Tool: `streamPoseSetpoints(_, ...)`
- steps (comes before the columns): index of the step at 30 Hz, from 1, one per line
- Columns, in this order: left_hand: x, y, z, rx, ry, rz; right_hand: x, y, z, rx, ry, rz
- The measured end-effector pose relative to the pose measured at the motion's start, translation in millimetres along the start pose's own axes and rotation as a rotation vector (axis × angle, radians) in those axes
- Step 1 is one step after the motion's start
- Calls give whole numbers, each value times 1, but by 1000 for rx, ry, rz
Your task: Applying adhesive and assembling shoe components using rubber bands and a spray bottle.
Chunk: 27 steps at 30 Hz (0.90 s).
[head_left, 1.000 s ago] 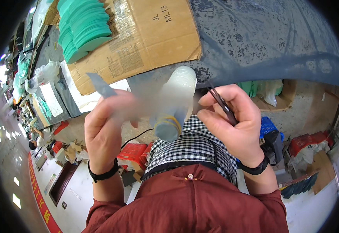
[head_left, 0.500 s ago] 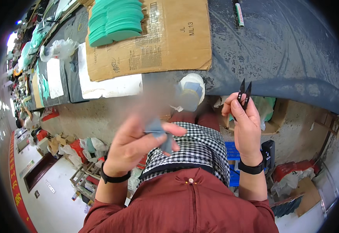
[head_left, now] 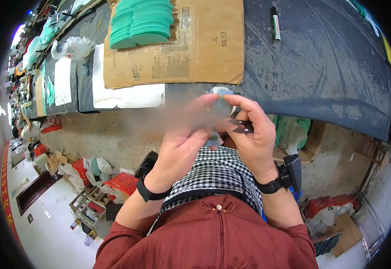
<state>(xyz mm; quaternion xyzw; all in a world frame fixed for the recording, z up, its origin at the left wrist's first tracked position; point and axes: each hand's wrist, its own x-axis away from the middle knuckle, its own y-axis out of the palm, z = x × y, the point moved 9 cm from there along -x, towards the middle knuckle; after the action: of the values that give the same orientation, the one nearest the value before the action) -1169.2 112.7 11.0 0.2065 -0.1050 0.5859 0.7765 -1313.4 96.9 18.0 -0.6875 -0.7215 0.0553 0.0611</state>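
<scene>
My left hand [head_left: 182, 148] is closed on a small grey-blue piece [head_left: 222, 107], thin and apparently pliable, in front of my lap. A blur covers part of that hand. My right hand [head_left: 258, 134] keeps a pair of black thread snips [head_left: 244, 127] in its fingers, blades toward the left. Its thumb and forefinger also meet the upper edge of the grey-blue piece. Behind my fingertips, at the table's edge, a white round container [head_left: 221, 91] with blue-grey contents is mostly hidden.
A flattened cardboard sheet [head_left: 204, 54] lies on the dark-covered table [head_left: 312, 62], bearing stacked green shaped pieces [head_left: 141, 22]. A marker pen [head_left: 276, 28] rests to the right. Under the table stands a carton [head_left: 316, 139] with green pieces and clear plastic.
My right hand has moved left and, still with the snips, now touches the grey-blue piece. My left hand has come up and right with the piece to meet it.
</scene>
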Motion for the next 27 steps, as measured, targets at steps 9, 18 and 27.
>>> streamPoseSetpoints(9, -2, 4, -11, 78, -9, 76, 10, 14, 37, -272, 33, 83)
streamPoseSetpoints(18, -1, -2, -19, -176, 86, 106, 15, 9, 28, -111, -25, 101)
streamPoseSetpoints(27, -9, 12, -11, -56, 25, 66, -7, -4, 44, -639, 338, 76)
